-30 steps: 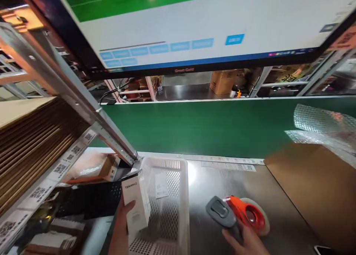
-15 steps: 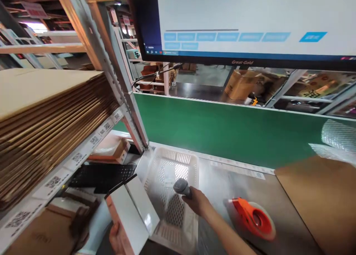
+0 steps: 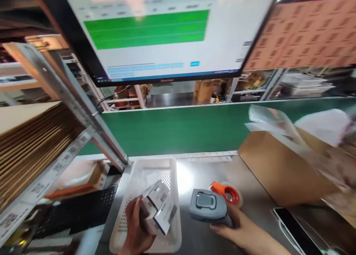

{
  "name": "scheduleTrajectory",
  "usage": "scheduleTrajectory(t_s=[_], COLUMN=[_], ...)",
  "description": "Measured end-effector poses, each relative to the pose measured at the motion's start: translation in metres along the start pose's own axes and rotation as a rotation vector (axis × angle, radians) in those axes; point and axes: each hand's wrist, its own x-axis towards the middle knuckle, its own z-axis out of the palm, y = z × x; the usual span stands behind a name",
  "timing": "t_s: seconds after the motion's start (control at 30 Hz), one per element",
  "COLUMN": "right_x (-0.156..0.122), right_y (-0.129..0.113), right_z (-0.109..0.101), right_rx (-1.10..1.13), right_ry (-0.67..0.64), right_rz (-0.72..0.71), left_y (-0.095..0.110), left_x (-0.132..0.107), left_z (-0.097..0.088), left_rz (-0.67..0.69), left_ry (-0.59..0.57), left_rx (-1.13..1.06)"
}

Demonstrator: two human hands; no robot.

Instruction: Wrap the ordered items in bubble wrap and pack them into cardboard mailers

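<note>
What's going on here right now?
A person's left hand has at least two small white boxes in its grip over a white perforated plastic basket, with barcode-like labels showing. The right hand grips a gray handheld scanner, apart from the boxes. Beyond the scanner, an orange tape dispenser lies on the metal table. A monitor hangs above, its text too blurred to read.
</note>
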Motion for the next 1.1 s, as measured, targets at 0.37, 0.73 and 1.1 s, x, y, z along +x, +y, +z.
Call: scheduleTrajectory(t_s=[0.37,0.73,1.1], right_x=[-0.113,-0.145,-0.114], right_y=[0.009,0.048,0.172], right_z=[-0.029,-0.061,-0.117], right_rx=[-0.104,0.031,0.179], right_ry=[-0.108,0.022,0.454], right_rz=[-0.165,-0.217,-0.18], left_y=[0.072,0.151,0.171], left_x=[0.035,0.028,-0.018], left_z=[-0.014,-0.004,0.063], left_rz=[0.553,0.582,0.248], left_ry=[0.141,0.262,-0.518], left_rx=[-0.018,-0.056,0.049])
